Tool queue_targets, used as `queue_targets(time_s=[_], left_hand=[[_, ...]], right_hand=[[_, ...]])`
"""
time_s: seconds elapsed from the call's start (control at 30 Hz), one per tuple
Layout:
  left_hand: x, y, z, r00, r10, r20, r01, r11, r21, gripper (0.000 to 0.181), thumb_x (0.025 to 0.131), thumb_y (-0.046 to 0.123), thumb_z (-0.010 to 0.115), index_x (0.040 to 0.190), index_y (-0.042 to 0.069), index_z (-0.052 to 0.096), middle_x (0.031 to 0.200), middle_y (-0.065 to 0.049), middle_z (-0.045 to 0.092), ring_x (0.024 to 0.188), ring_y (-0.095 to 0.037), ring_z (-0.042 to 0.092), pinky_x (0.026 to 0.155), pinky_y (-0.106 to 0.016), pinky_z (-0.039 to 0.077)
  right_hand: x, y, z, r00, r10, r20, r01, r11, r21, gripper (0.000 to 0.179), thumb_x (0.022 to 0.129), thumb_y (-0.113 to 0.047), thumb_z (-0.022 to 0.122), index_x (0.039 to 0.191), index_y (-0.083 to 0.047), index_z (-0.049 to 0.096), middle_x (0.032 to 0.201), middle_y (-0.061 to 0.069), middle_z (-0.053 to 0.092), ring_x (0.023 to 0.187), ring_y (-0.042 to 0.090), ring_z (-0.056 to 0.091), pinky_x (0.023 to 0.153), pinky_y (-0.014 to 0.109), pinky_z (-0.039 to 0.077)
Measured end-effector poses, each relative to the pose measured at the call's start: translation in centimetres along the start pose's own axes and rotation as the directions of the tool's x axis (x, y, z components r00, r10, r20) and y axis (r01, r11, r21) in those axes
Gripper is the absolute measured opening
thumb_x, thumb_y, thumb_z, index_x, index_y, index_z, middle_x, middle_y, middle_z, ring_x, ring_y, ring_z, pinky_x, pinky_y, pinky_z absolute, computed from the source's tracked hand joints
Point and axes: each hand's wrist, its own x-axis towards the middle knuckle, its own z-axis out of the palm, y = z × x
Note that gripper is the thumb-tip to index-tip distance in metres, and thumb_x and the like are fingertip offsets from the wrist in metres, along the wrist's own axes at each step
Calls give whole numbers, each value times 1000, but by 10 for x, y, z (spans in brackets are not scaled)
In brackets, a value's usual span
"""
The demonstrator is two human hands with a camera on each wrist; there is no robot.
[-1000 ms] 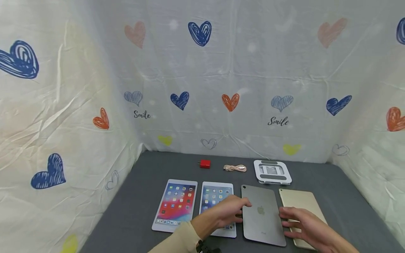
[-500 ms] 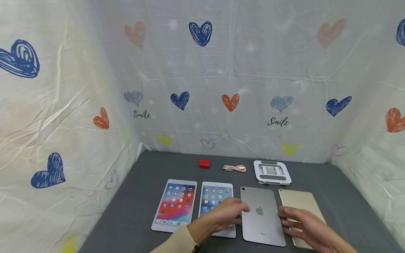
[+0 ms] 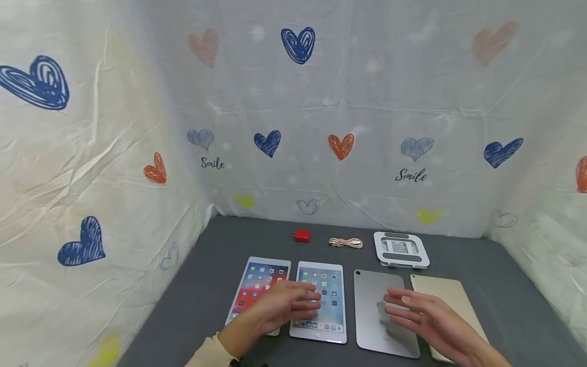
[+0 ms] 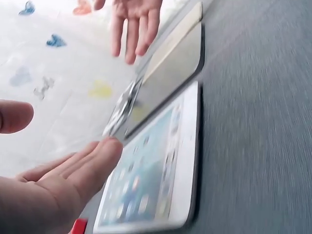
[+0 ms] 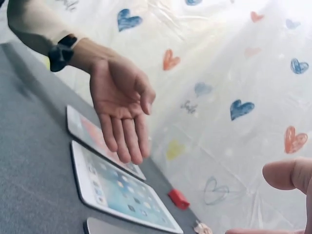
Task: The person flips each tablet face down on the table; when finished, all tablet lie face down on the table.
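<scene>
My left hand hovers over the gap between two white tablets, its fingers straight and nothing in them. Under it lie a tablet with a red and blue screen, partly covered, and a tablet with a pale blue screen, both lit and face up. My right hand, fingers extended and holding nothing, is above the grey tablet and the gold tablet, which both lie back up. In the right wrist view the left hand shows its palm, clear of the tablets.
Behind the tablets, a red charger plug, a bundled beige cable and a white folded stand form a back row on the grey table. A white curtain printed with hearts encloses the back and sides.
My left hand has come off the grey tablet's left edge and moved left. My right hand has shifted slightly left, over the grey tablet. The tablets stay in a row.
</scene>
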Motion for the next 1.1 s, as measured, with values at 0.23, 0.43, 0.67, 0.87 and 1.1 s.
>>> queue_targets(time_s=[0.23,0.43,0.67,0.87,1.1], left_hand=[[-19,11,-39,1000,6,-12,-6,1000,-14,57,105,10,69,153,-14,51,148,-29,66,133,-38,71,106,-45,63],[-22,17,-61,1000,11,-28,-10,1000,22,61,107,12,66,157,-15,45,152,-31,62,137,-38,68,106,-43,63],[-12,11,-62,997,4,-76,-1,999,49,58,106,12,64,154,-17,47,150,-35,61,136,-42,68,109,-47,62],[1,6,-55,993,-12,-114,19,998,63,59,106,14,60,152,-19,44,152,-42,54,142,-49,60,117,-56,54],[6,6,-48,994,-22,-103,29,997,69,57,111,18,52,152,-21,44,153,-44,52,142,-51,59,120,-61,50]], right_hand=[[18,1,26,996,-31,80,27,998,49,65,118,-25,46,168,10,25,160,14,59,140,27,66,120,42,54],[35,2,42,992,-46,121,41,998,43,69,118,-25,48,168,14,20,167,23,49,145,28,62,123,39,50],[55,9,55,999,-14,32,13,1000,26,78,115,-29,56,164,20,19,166,33,45,145,32,61,122,42,52],[68,14,63,999,34,-37,-35,999,-20,75,113,-27,60,158,23,27,156,33,56,142,36,62,123,48,51],[70,16,64,998,44,-48,-45,999,-16,74,112,-26,61,157,24,29,148,28,65,136,31,67,120,47,53]])
